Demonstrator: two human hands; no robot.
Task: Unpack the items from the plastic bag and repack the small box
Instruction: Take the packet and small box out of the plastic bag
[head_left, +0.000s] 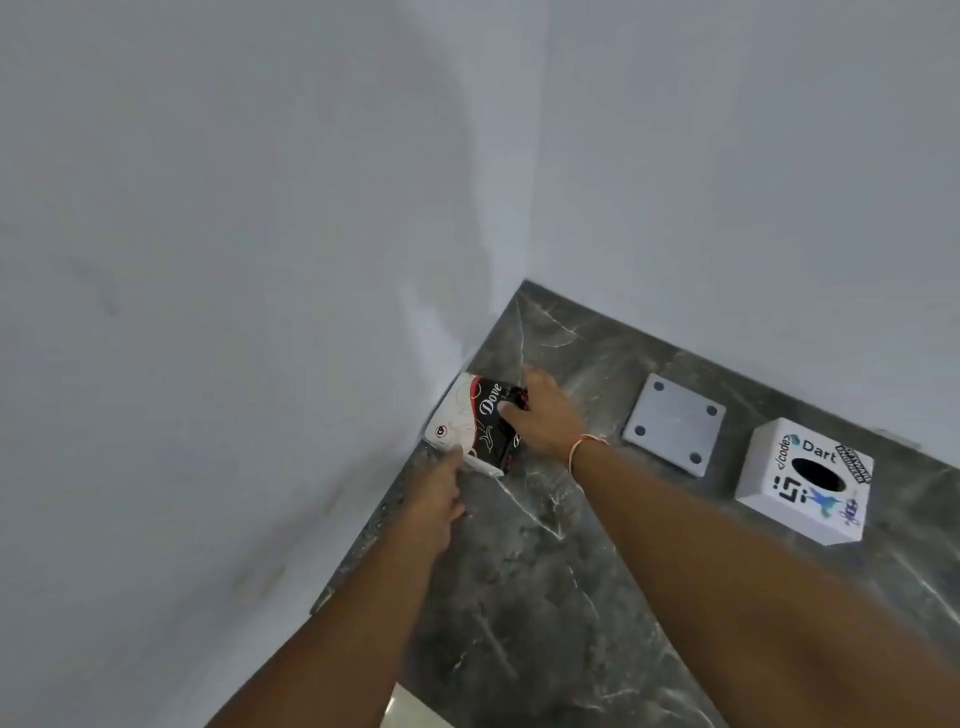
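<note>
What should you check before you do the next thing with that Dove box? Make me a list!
1. Both hands on the Dove box: ok. Left hand at its near corner, right hand on its far side.
2. Box resting on the marble counter, by the wall: ok.
3. Box flap open or closed: cannot tell.
4. Plastic bag in sight: not ok, none visible.
5. Space beside the box: ok; the grey plate and the sticker cube sit apart, to the right.
</note>
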